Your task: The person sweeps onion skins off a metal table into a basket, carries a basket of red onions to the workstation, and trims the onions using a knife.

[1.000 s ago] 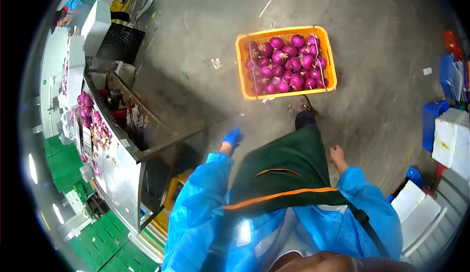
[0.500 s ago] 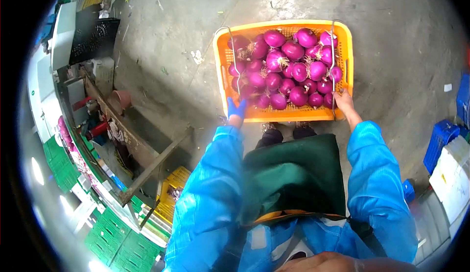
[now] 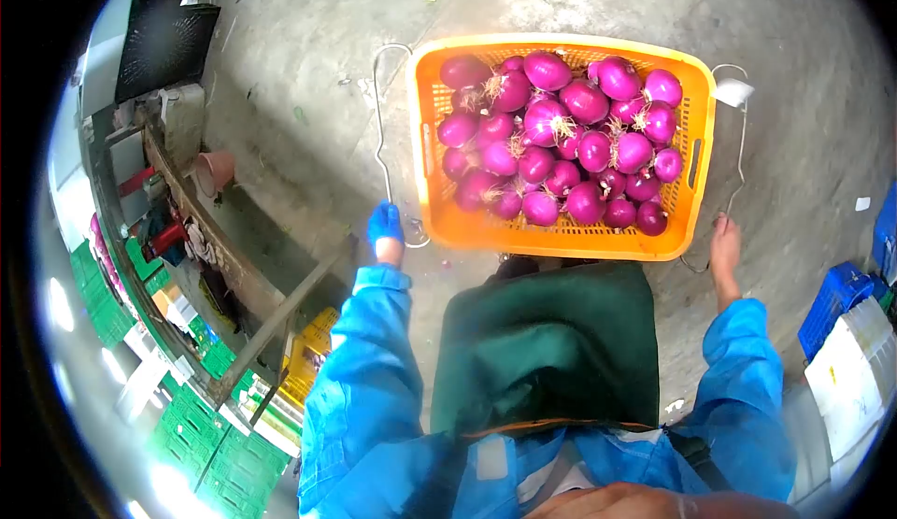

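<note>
Onions [image 3: 584, 101] lie in the orange basket [image 3: 551, 249], just beyond the person's green apron [image 3: 551, 341]. The left wire handle [image 3: 378, 136] and the right wire handle [image 3: 743, 150], which leaned inward over the onions half a second ago, now stand out past the basket's ends. The gloved left hand [image 3: 385, 229] and bare right hand [image 3: 725, 246] have moved outward from the near corners, each with fingers curled around the handle on its side.
</note>
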`<state>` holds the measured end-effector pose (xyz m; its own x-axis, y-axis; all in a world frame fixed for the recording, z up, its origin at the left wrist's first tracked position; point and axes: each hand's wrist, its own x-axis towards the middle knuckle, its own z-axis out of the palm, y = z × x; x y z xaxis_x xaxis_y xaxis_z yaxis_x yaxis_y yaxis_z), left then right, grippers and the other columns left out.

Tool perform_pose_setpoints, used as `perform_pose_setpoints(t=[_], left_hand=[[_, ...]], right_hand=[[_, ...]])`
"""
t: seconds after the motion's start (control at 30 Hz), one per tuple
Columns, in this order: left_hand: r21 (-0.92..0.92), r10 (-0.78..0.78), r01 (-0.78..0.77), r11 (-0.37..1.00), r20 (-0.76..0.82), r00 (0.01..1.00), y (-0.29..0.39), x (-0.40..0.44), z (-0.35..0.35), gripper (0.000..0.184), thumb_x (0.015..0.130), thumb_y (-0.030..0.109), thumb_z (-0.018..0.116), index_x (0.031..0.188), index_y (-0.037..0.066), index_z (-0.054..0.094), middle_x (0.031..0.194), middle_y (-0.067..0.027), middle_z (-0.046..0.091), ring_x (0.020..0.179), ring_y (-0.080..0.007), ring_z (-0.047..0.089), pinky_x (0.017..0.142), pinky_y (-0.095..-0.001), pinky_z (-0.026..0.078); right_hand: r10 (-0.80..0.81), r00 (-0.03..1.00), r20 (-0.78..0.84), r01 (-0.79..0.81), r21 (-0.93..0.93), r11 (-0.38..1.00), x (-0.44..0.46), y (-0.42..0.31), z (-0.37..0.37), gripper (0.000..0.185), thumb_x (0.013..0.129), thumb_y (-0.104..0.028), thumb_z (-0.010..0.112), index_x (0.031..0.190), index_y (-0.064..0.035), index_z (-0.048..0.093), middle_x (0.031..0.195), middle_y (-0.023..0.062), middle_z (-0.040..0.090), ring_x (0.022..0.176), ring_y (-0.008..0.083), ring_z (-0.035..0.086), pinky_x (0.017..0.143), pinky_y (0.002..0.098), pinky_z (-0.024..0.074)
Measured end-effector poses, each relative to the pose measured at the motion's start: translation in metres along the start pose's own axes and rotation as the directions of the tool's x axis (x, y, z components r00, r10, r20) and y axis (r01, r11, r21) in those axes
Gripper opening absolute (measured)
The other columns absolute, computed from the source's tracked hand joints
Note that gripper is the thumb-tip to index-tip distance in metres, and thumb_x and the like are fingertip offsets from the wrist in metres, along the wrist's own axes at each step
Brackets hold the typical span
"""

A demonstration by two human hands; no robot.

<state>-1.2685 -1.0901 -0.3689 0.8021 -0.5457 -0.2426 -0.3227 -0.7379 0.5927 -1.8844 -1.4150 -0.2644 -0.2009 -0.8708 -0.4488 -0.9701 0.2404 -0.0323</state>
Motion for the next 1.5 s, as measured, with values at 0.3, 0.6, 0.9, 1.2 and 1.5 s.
perform_pose_setpoints(t=[0.3, 0.6, 0.9, 1.2, 1.5], left_hand=[[-0.320, -0.329, 0.424, 0.847, 0.312, 0.891, 0.116, 0.091, 0.080, 0.063, 0.087, 0.037, 0.069, 0.133, 0.002, 0.046, 0.096, -0.0069, 0.064, 0.077, -0.0144, 0.059, 0.066, -0.0299, 0.048], [-0.318, -0.358, 0.547, 0.774, 0.493, 0.793, 0.109, 0.105, 0.082, 0.037, 0.086, 0.038, 0.070, 0.101, 0.004, 0.063, 0.071, -0.0046, 0.062, 0.056, -0.0153, 0.059, 0.050, -0.0284, 0.049], [-0.216, -0.407, 0.537, 0.816, 0.444, 0.798, 0.130, 0.122, 0.085, 0.038, 0.085, 0.043, 0.067, 0.090, 0.005, 0.067, 0.068, -0.0061, 0.063, 0.056, -0.0154, 0.060, 0.050, -0.0310, 0.048], [-0.239, -0.398, 0.553, 0.798, 0.479, 0.782, 0.119, 0.134, 0.085, 0.038, 0.084, 0.036, 0.069, 0.100, 0.001, 0.066, 0.071, -0.0070, 0.063, 0.056, -0.0175, 0.060, 0.052, -0.0317, 0.049], [-0.233, -0.389, 0.484, 0.843, 0.356, 0.850, 0.165, 0.071, 0.042, 0.034, 0.086, 0.034, 0.067, 0.096, 0.001, 0.065, 0.067, -0.0056, 0.062, 0.054, -0.0157, 0.057, 0.049, -0.0305, 0.044]], right_hand=[[-0.141, 0.984, -0.111, 0.176, 0.437, 0.882, 0.079, -0.053, 0.053, 0.060, 0.092, -0.056, 0.051, 0.112, -0.0001, 0.061, 0.096, 0.0205, 0.065, 0.093, 0.0351, 0.062, 0.079, 0.0440, 0.0468], [0.070, 0.987, 0.146, -0.157, 0.752, 0.641, 0.111, -0.064, 0.071, 0.026, 0.089, -0.034, 0.066, 0.083, -0.0106, 0.056, 0.058, -0.0037, 0.048, 0.044, 0.0082, 0.044, 0.042, 0.0245, 0.0339], [0.174, 0.974, 0.145, -0.225, 0.691, 0.687, 0.091, -0.047, 0.086, 0.017, 0.090, -0.024, 0.061, 0.083, -0.0096, 0.057, 0.056, -0.0032, 0.046, 0.043, 0.0092, 0.043, 0.040, 0.0253, 0.0332], [0.236, 0.963, 0.133, -0.261, 0.683, 0.682, 0.095, -0.028, 0.118, 0.015, 0.089, -0.021, 0.062, 0.083, -0.0080, 0.058, 0.056, -0.0015, 0.048, 0.041, 0.0100, 0.043, 0.038, 0.0269, 0.0324], [0.178, 0.968, 0.178, -0.249, 0.774, 0.582, 0.131, -0.033, 0.123, 0.013, 0.087, -0.019, 0.064, 0.080, -0.0087, 0.059, 0.054, -0.0020, 0.047, 0.040, 0.0099, 0.044, 0.038, 0.0269, 0.0319]])
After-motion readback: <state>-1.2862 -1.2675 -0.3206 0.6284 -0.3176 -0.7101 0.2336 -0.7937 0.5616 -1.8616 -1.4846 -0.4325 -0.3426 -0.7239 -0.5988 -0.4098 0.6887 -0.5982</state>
